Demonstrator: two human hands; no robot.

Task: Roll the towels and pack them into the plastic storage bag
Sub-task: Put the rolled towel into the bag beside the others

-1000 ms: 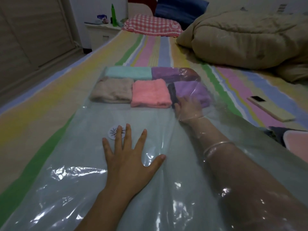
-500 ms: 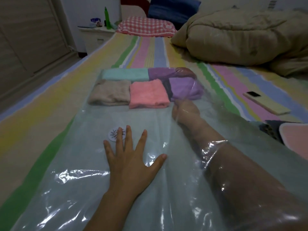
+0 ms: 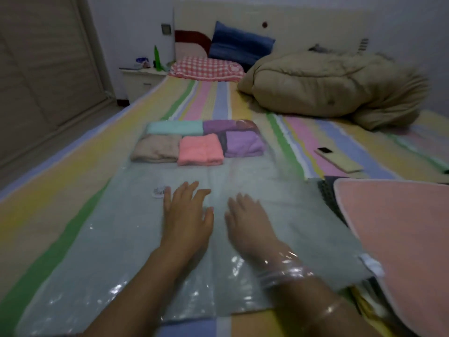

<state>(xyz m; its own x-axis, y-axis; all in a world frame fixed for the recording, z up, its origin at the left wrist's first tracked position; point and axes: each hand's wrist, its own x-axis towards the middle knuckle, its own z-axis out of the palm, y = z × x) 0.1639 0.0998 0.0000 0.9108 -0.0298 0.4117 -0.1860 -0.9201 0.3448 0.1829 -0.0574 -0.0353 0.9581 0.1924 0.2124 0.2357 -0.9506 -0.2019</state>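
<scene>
bag: clear plastic storage bag lies flat on striped sheet, mouth at near end.
towels: at bag's far end, packed touching; beige towel, teal towel behind it, pink towel, purple towels.
valve: white round valve, just beside left fingertips.
left hand: flat on bag, fingers straight and spread, gripping nothing.
right hand: fingers extended, blurred, holding nothing; plastic bunched round wrist.
right side: phone on sheet; pink mat at bag's edge.

towels block bag far end, mat rt
</scene>
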